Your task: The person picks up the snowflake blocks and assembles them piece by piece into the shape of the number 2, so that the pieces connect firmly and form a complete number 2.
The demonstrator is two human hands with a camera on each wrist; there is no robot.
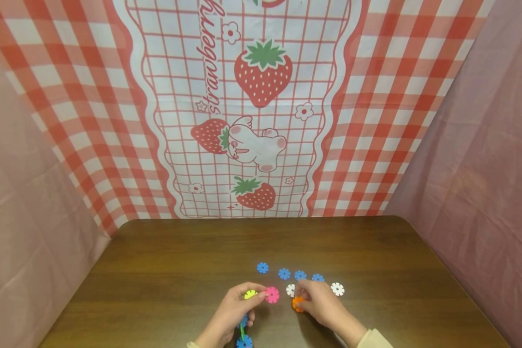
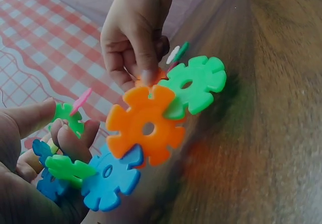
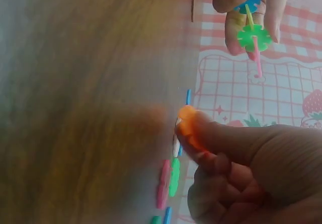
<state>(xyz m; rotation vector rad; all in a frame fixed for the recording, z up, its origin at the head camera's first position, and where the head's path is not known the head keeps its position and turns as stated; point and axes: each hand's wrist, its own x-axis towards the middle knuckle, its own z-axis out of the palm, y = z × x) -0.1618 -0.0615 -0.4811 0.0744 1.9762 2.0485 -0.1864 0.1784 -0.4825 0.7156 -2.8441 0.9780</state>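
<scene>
A chain of joined discs (image 2: 108, 183) hangs from the left hand (image 1: 232, 308). At least eight discs can be counted in it: one pink disc (image 1: 275, 292), one yellow-green, one yellow, two blue, two green and one orange; the fingers may hide more. Each is a flat plastic round with a notched rim and a small centre hole, slotted into its neighbour at an angle. Seen from the head, the pink end points right, toward the right hand (image 1: 326, 303), while the rest bends under the left hand and runs down to the near edge of the view. In the left wrist view the long axis of the lower part slants from lower left to upper right.

The left hand holds the chain near its pink end, between thumb and fingers. The right hand pinches a single orange disc (image 1: 297, 303) above the table (image 1: 178, 275), apart from the pink end.

Beyond the hands lie four blue discs (image 1: 263, 264) and two white discs (image 1: 334, 289), one white partly covered by the right hand. The right wrist view adds one pink and two green, edge-on near that hand. Behind rises a strawberry-printed cloth (image 1: 263, 77) with red checks, flanked by pink drapes (image 1: 30, 208).
</scene>
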